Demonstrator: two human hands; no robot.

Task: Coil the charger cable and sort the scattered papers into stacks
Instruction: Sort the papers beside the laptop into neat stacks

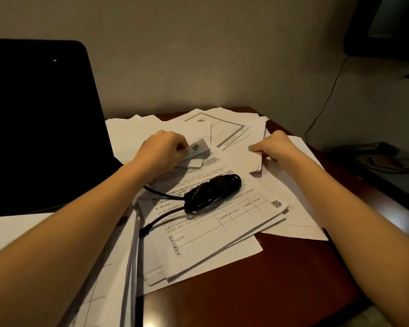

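A black charger cable (213, 191) lies bundled on a printed sheet (222, 223) in the middle of the desk, with two loose ends trailing left toward a plug (145, 230). My left hand (159, 149) grips a small bundle of folded papers (197, 149) just beyond the cable. My right hand (273, 145) pinches the edge of a thin stack of white sheets (246, 154) to the right. More scattered papers (224, 123) overlap toward the wall.
A black laptop screen (40, 119) stands open at the left. A tall pile of paper (118, 267) sits at the near left. Bare dark red desk (281, 279) shows at the near right. A thin wire (326, 100) hangs down the wall at the right.
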